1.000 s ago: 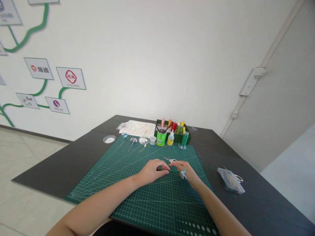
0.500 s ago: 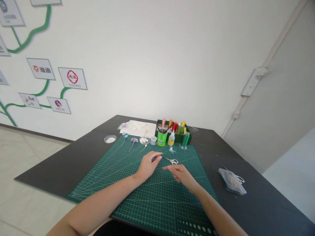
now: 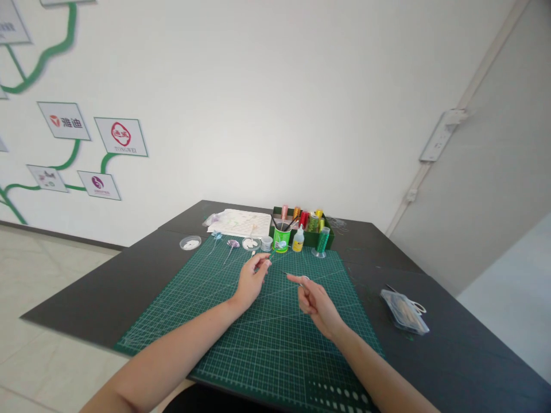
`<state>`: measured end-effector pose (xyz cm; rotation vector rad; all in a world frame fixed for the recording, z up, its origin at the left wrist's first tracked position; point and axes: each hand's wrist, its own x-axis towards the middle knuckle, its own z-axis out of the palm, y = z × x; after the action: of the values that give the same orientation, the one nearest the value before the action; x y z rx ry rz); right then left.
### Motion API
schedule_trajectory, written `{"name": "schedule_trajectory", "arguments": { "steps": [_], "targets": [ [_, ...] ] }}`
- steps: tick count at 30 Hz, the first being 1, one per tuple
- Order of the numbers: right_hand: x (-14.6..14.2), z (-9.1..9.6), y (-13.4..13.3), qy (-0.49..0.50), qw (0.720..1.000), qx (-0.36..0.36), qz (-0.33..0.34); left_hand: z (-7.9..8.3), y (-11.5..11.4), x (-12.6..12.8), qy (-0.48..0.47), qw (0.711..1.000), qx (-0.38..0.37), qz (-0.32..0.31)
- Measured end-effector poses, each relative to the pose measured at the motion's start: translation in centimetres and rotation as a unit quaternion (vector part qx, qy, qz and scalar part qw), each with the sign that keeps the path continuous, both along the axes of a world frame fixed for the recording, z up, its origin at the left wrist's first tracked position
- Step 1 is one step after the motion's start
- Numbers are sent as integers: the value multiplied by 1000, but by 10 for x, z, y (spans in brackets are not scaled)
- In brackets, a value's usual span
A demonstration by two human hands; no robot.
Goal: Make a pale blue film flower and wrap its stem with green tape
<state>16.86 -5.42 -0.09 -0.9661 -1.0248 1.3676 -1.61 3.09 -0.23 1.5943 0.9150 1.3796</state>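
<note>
My left hand (image 3: 250,277) pinches the thin green stem of a small pale blue flower (image 3: 280,245), whose head points toward the far side of the green cutting mat (image 3: 224,321). My right hand (image 3: 313,297) hovers over the mat just to the right, fingers loosely curled with the forefinger extended and nothing in it. It partly hides small scissors (image 3: 303,279) lying on the mat behind it.
At the mat's far edge stand a green cup (image 3: 282,239) of tools, a glue bottle (image 3: 297,240), a green thread spool (image 3: 322,242) and a dark box of spools (image 3: 310,222). Two finished flowers (image 3: 233,244), small dishes (image 3: 190,242) and paper (image 3: 241,222) lie left. A clear pouch (image 3: 403,310) lies right.
My hands have parted. The left one carried the flower by its stem away toward the green cup, and the right one let go and now hangs open over the mat.
</note>
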Motion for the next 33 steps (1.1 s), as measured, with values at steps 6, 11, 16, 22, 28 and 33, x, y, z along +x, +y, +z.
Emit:
{"name": "schedule_trajectory", "arguments": {
  "steps": [6,11,16,22,28,33],
  "targets": [
    [29,4,10,6,994,28,-103,-1,11,-6,-43,998,1,37],
    [19,-2,8,-33,996,3,-84,0,11,-6,-55,998,2,40],
    [-9,-9,-4,-75,997,-35,14,2,7,-5,-34,999,21,30],
    [-16,-15,-2,-168,985,-9,45,5,-11,-1,36,997,51,-37],
    [0,-13,7,-241,964,86,-78,10,-27,2,99,989,59,-96],
    [3,-14,7,-236,957,118,-119,10,-31,3,126,982,52,-129]
  ]
}}
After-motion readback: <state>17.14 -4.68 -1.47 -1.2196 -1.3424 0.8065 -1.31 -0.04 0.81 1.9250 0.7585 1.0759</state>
